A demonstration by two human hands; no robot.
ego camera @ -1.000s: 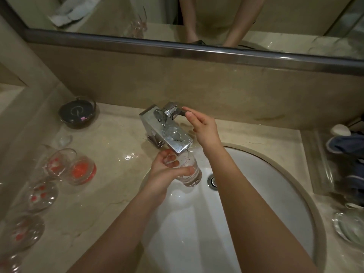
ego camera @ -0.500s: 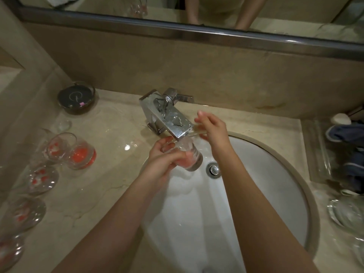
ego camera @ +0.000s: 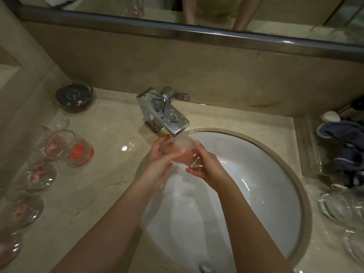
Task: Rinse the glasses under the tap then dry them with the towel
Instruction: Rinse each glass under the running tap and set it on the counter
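Observation:
A small clear glass (ego camera: 184, 152) with a red base lies tilted under the spout of the chrome tap (ego camera: 163, 113), over the white sink (ego camera: 266, 174). Water runs from the spout onto it. My left hand (ego camera: 159, 156) grips the glass from the left. My right hand (ego camera: 204, 164) holds its lower end from the right, fingers curled round it. Several more glasses with red marks (ego camera: 59, 144) stand along the counter's left side. A dark blue towel (ego camera: 346, 150) lies bunched at the right.
A dark round dish (ego camera: 73, 96) sits at the back left of the marble counter (ego camera: 98, 184). Clear glass dishes (ego camera: 338, 207) stand at the right, near the towel. A white soap bar (ego camera: 331, 116) lies behind the towel. A mirror runs along the back wall.
My right hand left the tap's lever and came down onto the glass. Water now runs. The glass has tilted between both hands.

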